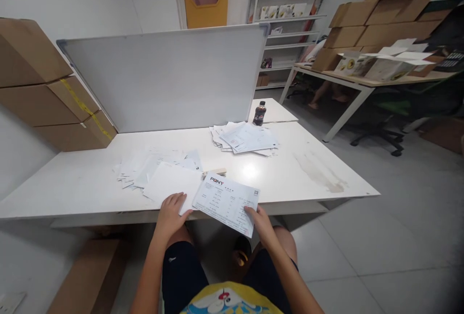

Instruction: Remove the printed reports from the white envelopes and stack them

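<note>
My right hand [259, 220] pinches the right edge of a printed sheet [224, 203] with the heading "PONY", thumb on top. The sheet is tilted over the table's front edge. My left hand [173, 213] lies on the near edge of a blank white sheet [170, 181], fingers stretched out and thumb apart. Under and behind that blank sheet spreads a loose heap of papers [139, 169]. Just beyond the printed sheet is a small beige object [217, 172], partly hidden, that looks like a stapler.
A stack of papers [250, 137] lies farther back on the white table [290, 178], with a dark drink bottle [259, 113] behind it. A whiteboard [166, 82] stands along the back. Cardboard boxes [79, 111] are at left. Another table [340, 78] holds more boxes at right.
</note>
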Tool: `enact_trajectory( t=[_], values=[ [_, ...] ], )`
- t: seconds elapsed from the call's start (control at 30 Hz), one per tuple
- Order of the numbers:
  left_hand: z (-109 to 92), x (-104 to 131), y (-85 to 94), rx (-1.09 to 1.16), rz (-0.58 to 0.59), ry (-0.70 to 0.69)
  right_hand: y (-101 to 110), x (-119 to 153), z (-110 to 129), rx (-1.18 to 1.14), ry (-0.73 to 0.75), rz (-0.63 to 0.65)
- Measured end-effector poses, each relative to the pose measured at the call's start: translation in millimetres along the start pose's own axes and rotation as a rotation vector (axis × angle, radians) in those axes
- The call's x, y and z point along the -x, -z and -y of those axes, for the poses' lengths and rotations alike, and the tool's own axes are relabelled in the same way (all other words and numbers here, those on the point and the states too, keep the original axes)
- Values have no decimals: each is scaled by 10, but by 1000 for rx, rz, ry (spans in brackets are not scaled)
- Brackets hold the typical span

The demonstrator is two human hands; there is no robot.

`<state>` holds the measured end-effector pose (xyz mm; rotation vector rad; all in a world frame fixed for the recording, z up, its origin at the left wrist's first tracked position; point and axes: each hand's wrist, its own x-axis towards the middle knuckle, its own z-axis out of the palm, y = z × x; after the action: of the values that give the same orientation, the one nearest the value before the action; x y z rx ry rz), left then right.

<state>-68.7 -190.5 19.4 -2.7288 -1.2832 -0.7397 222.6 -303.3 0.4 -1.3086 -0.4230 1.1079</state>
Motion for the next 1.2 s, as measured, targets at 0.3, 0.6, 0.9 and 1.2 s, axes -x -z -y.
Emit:
enact_trajectory(
  t=[0.3,0.6,0.9,1.2],
  values=[
    [-282,-20,166,434,-207,296,129,97,24,-15,10,45],
    [-1355,-77,-68,1547,-172,959,119,145,-32,-56,-84,98],
    [-1569,161,-461,1595,-295,1068,369,207,71,-32,-29,154],
    [-1495,39,-353,1427,-314,937,272,208,124,364,186,-33]
  ],
)
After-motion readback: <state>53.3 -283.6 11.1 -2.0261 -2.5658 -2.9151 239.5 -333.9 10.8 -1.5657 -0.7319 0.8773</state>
